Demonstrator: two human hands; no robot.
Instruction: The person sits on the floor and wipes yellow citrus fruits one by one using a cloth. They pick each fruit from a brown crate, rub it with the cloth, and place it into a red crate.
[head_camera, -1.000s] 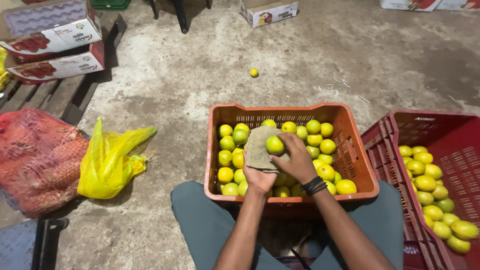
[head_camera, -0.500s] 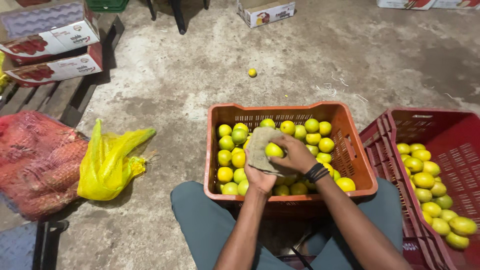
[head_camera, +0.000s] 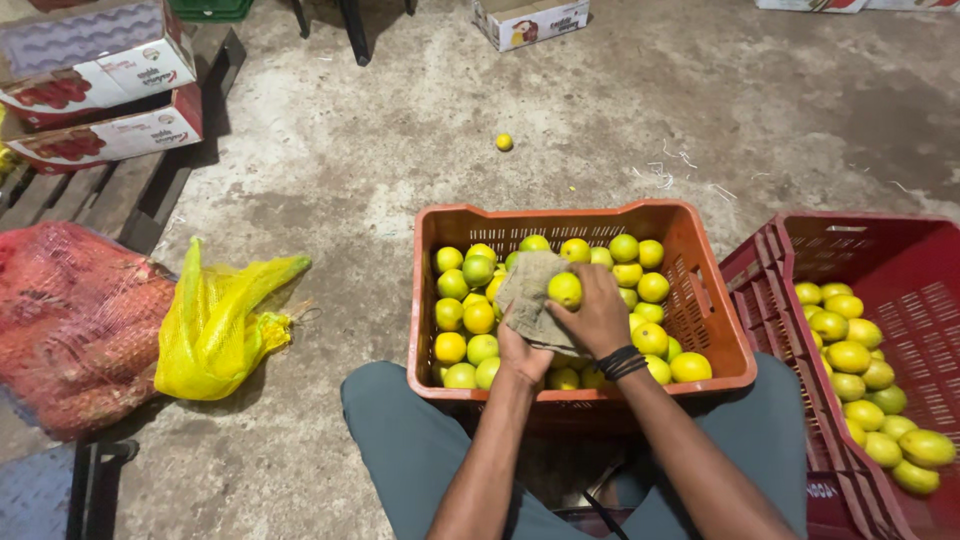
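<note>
Yellow-green fruit (head_camera: 565, 289) pinched in right grip (head_camera: 597, 315) against cloth (head_camera: 527, 300) cupped by left grip (head_camera: 522, 352).

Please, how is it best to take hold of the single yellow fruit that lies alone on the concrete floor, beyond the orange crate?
Probably from straight above. The lone fruit is small and round, lying free on the bare floor with nothing touching it, so fingertips could close on opposite sides at its widest part. No side seems better; it has no visible stem or handle.
</note>
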